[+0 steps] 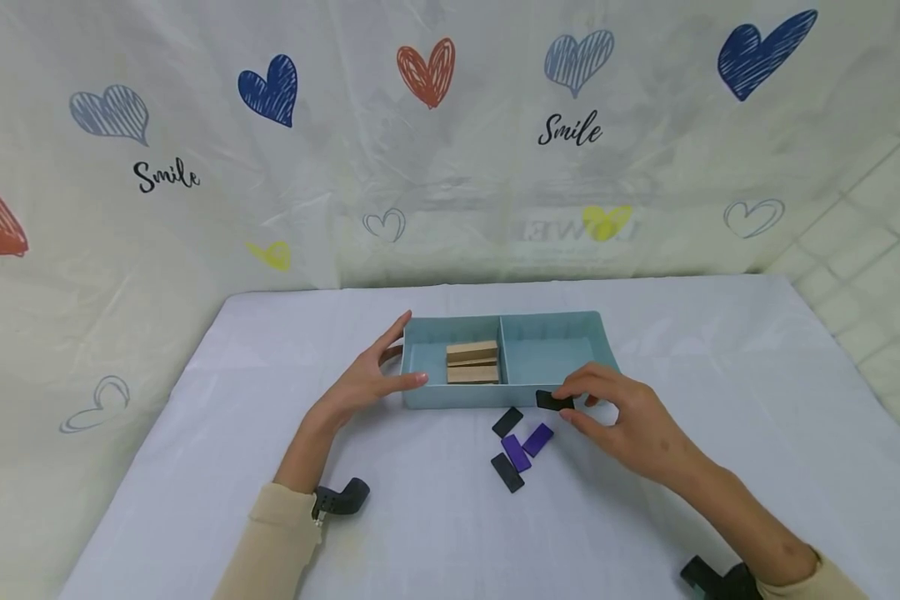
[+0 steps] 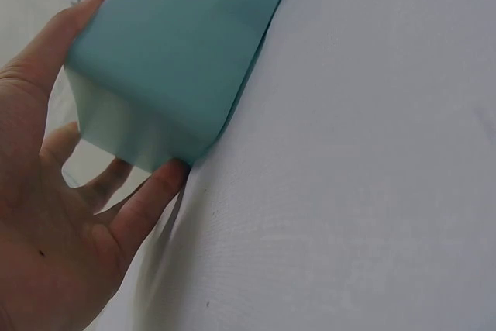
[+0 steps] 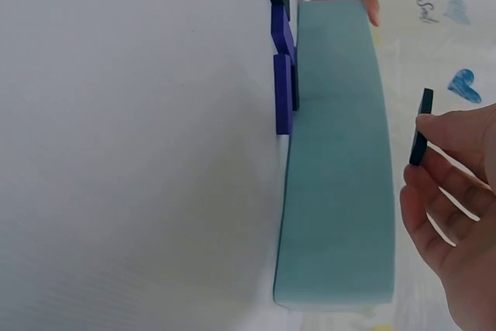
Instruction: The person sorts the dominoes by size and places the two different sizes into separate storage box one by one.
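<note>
A light-blue two-compartment tray [image 1: 450, 398] stands on the white cloth. My left hand [image 1: 363, 379] grips its left end, thumb at the front rim and fingers spread round the end wall, as the left wrist view shows on the tray [image 2: 178, 52]. Between thumb and fingertips, my right hand [image 1: 637, 425] pinches a small black block [image 1: 546, 401] at the tray's front rim; the right wrist view shows this black block [image 3: 422, 125] held above rim height. Several plain wooden blocks [image 1: 472, 373] lie in the left compartment. The right compartment [image 1: 555, 337] shows its bare floor.
In front of the tray lie two black blocks [image 1: 507, 472] and two purple blocks [image 1: 516, 453], close together. A white cloth [image 1: 435, 517] covers the table. Behind it hangs a sheet [image 1: 457, 158] printed with hearts. Both wrists wear black straps [image 1: 342, 498].
</note>
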`<state>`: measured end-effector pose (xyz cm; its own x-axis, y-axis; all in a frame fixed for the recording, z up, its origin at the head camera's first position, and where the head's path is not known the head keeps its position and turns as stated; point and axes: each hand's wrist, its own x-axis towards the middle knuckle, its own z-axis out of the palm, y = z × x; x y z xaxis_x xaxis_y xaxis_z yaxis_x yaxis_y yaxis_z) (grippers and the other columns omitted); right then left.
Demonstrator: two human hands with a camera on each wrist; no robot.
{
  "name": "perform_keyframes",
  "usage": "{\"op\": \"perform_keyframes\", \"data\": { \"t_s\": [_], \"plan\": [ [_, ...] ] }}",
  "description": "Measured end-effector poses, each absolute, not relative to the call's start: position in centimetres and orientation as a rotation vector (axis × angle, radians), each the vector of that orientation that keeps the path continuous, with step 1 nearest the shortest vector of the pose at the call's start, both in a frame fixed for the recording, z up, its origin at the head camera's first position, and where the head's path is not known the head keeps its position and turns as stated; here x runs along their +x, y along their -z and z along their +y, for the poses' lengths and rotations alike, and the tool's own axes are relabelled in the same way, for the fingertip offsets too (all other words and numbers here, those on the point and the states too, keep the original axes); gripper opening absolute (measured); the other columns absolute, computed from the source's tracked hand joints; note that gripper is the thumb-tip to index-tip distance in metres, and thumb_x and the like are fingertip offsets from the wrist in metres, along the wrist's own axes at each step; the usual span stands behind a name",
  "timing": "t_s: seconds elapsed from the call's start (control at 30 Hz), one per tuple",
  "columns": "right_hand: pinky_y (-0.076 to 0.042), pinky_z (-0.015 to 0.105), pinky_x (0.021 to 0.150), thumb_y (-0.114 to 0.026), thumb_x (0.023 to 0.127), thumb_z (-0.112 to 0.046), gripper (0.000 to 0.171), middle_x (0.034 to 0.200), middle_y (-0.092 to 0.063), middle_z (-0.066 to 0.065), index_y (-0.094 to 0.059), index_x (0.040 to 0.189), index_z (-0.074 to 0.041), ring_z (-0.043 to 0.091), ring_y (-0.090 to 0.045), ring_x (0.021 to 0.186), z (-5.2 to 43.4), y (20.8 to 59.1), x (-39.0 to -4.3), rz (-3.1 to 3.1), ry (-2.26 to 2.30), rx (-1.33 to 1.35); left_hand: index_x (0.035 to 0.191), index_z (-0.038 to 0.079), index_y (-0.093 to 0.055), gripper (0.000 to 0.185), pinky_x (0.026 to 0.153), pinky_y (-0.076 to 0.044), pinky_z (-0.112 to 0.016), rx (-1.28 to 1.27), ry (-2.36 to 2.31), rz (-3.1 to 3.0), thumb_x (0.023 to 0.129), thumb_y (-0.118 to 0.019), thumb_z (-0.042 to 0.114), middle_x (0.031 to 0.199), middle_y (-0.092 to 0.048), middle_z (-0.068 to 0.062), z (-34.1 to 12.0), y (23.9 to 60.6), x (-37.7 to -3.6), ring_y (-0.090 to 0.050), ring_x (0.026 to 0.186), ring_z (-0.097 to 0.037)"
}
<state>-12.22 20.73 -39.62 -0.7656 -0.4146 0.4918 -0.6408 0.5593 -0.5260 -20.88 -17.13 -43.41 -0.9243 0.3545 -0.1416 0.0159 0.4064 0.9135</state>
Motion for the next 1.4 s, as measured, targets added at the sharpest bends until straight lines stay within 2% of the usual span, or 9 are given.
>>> {"op": "perform_keyframes", "data": {
  "t_s": [0.23,0.37,0.53,0.77,1.07,1.23,1.4],
  "plan": [
    [-0.052,0.012,0.079,-0.086,0.077,0.008,0.042,0.102,-0.071,-0.010,-0.077,0.107,-0.020,0.005,-0.064,0.092,20.7,39.4,-13.0,-2.460,-1.059,0.856,0.157,0.064,-0.018,0.098,0.121,-0.033,-0.068,0.320,-1.515,2.359,0.087,-0.084,0.043,0.174,-0.016,0.012,-17.1,43.5,-21.2,-0.026,0.161,-0.029],
    [-0.053,0.013,0.079,-0.085,0.079,0.007,0.039,0.102,-0.072,-0.009,-0.077,0.107,-0.019,0.006,-0.064,0.094,20.6,39.4,-13.5,-2.456,-1.068,0.843,0.157,0.064,-0.018,0.098,0.121,-0.033,-0.068,0.318,-1.514,2.359,0.087,-0.084,0.043,0.174,-0.017,0.010,-17.1,43.5,-21.2,-0.026,0.161,-0.030],
    [-0.054,0.015,0.079,-0.085,0.079,0.008,0.038,0.102,-0.072,-0.008,-0.078,0.106,-0.018,0.006,-0.064,0.094,20.4,39.4,-14.2,-2.463,-1.074,0.815,0.161,0.056,-0.017,0.100,0.121,-0.032,-0.069,0.324,-1.509,2.366,0.087,-0.083,0.042,0.175,-0.017,0.008,-17.1,43.5,-21.0,-0.026,0.161,-0.031],
    [-0.054,0.015,0.080,-0.084,0.079,0.008,0.036,0.101,-0.072,-0.007,-0.078,0.105,-0.016,0.007,-0.065,0.094,20.5,39.3,-14.8,-2.456,-1.070,0.799,0.157,0.063,-0.018,0.098,0.121,-0.031,-0.069,0.314,-1.501,2.369,0.087,-0.084,0.043,0.175,-0.017,0.009,-17.1,43.5,-21.0,-0.026,0.161,-0.030],
    [-0.054,0.013,0.080,-0.084,0.081,0.007,0.033,0.102,-0.072,-0.004,-0.078,0.105,-0.014,0.008,-0.066,0.093,20.8,39.4,-15.7,-2.452,-1.081,0.770,0.157,0.064,-0.017,0.098,0.121,-0.032,-0.068,0.320,-1.496,2.372,0.087,-0.084,0.044,0.175,-0.016,0.006,-17.1,43.4,-21.0,-0.026,0.161,-0.031],
    [-0.057,0.018,0.078,-0.084,0.082,0.004,0.031,0.103,-0.072,-0.005,-0.078,0.105,-0.015,0.011,-0.067,0.093,20.8,39.7,-16.2,-2.480,-1.058,0.751,0.154,0.067,-0.017,0.097,0.121,-0.033,-0.067,0.331,-1.493,2.374,0.087,-0.083,0.044,0.175,-0.016,0.007,-17.2,43.4,-21.1,-0.026,0.161,-0.031],
    [-0.059,0.024,0.077,-0.084,0.083,0.003,0.029,0.103,-0.073,-0.004,-0.078,0.106,-0.015,0.013,-0.068,0.092,20.6,39.6,-16.6,-2.500,-1.027,0.743,0.156,0.065,-0.017,0.098,0.121,-0.033,-0.068,0.329,-1.491,2.376,0.087,-0.083,0.045,0.175,-0.017,0.006,-17.2,43.4,-21.0,-0.027,0.161,-0.031]
  ]
}}
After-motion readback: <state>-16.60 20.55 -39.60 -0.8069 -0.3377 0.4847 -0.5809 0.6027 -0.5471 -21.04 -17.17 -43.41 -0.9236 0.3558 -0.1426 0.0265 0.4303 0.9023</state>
